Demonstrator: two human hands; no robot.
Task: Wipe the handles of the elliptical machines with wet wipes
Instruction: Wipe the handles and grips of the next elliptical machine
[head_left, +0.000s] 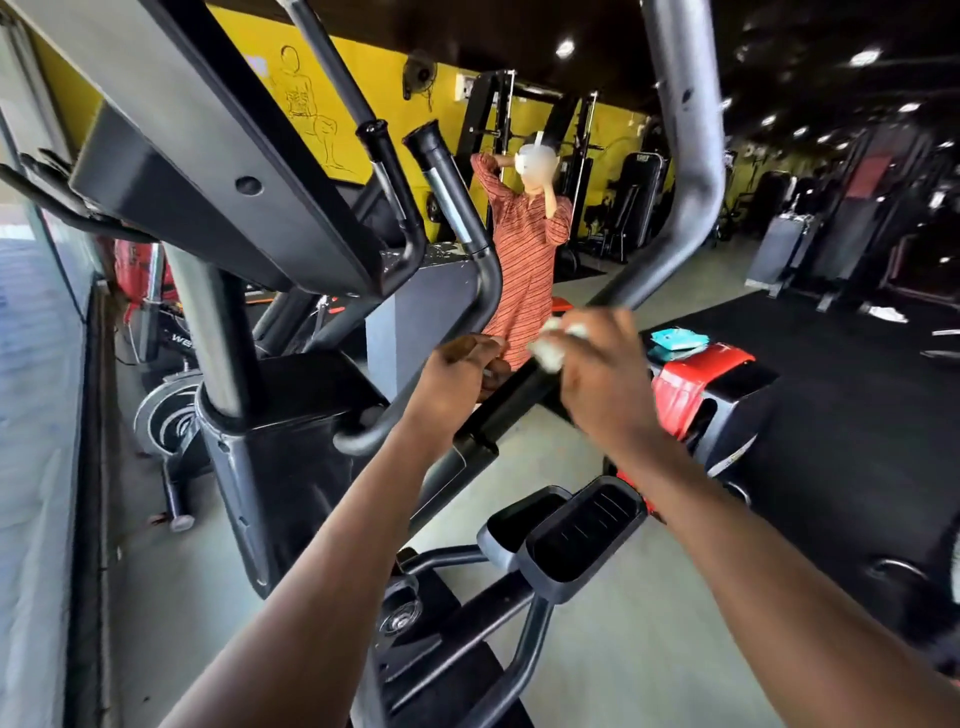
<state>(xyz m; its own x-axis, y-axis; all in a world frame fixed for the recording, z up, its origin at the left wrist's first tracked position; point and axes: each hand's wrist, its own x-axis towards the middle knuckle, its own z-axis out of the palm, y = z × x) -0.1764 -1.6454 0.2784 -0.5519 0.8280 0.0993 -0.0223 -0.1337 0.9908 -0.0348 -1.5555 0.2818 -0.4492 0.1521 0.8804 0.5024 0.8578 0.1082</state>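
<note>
The gym floor (587, 452) under me was pale grey, with black rubber matting (831, 395) to my right and a yellow wall (363, 88) at the back, lit by spots in a dark ceiling. A person in a striped orange top (524, 249) stood beyond the elliptical machine (291, 431) in front of me, and a teal wipes packet (678, 339) lay on a red and black machine cover (701, 379) to the right.

My left hand (457, 374) was curled around the machine's thin grey bar (415, 395), fingers closed on it. My right hand (602, 374) was blurred, but its fingers pinched a crumpled white wet wipe (550, 348), pressed against the black grip of the long handle (519, 389), just beside my left hand. The pedals (576, 535) sat below my forearms.
</note>
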